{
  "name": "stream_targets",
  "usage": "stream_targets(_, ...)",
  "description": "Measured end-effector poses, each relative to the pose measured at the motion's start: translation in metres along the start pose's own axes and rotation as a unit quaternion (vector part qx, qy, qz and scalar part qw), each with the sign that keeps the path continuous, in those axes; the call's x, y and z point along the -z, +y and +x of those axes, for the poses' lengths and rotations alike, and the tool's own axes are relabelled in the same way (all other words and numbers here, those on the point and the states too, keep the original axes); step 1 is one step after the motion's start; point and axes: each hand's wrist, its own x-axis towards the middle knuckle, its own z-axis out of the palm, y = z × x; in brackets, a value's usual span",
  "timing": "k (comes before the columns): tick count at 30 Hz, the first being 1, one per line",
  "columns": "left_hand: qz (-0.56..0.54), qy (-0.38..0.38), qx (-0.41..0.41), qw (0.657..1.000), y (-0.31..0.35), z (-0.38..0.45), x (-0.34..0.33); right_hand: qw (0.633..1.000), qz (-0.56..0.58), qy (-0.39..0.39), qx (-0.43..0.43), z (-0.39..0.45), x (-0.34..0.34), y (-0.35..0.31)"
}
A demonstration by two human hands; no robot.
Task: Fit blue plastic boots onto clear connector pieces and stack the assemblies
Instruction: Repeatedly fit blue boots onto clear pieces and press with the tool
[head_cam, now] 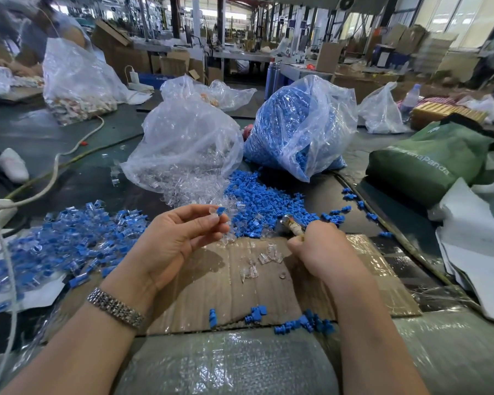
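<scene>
Pinching a clear connector piece (213,210) with a blue boot (220,210) between left hand (173,238) fingertips, above the cardboard sheet (211,283).
Right hand (324,246) grips a small hammer (293,223); finished assemblies (69,240) lie heaped at left on the worktop (40,132).

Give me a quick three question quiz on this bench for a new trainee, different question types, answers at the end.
1. True or false: the left hand pinches a boot with a clear piece.
2. The right hand grips: A) tool B) bottle C) bag.
3. Fill in: the finished pile lies on the person's ____ side.

Key: 1 true; 2 A; 3 left.
</scene>
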Motion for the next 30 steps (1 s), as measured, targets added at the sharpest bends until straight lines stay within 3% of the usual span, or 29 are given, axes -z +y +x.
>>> stream_targets(5,-0.020,0.000,-0.003,1.000,0.001,0.002,0.001,1.000,0.025,0.000,-0.015,0.004,0.005,0.004)
stream_targets(8,-0.026,0.001,-0.001,1.000,0.001,0.003,0.003,0.993,0.118,-0.001,0.008,0.003,0.013,0.000)
stream_targets(11,-0.030,0.005,-0.001,1.000,0.002,0.004,0.005,0.954,0.293,-0.023,0.050,-0.004,0.025,-0.007)
stream_targets(13,-0.043,0.011,-0.002,0.999,0.002,0.005,0.006,0.921,0.364,-0.105,0.087,-0.011,0.032,-0.010)
stream_targets(16,-0.060,0.014,-0.006,0.998,0.002,0.007,0.008,0.904,0.341,-0.215,0.139,-0.022,0.034,-0.018)
stream_targets(18,-0.064,0.010,-0.010,0.998,0.001,0.007,0.007,0.906,0.307,-0.242,0.164,-0.026,0.030,-0.027)
stream_targets(30,0.006,-0.006,-0.040,0.999,-0.001,0.007,0.004,0.922,0.226,-0.235,0.208,-0.037,0.021,-0.048)
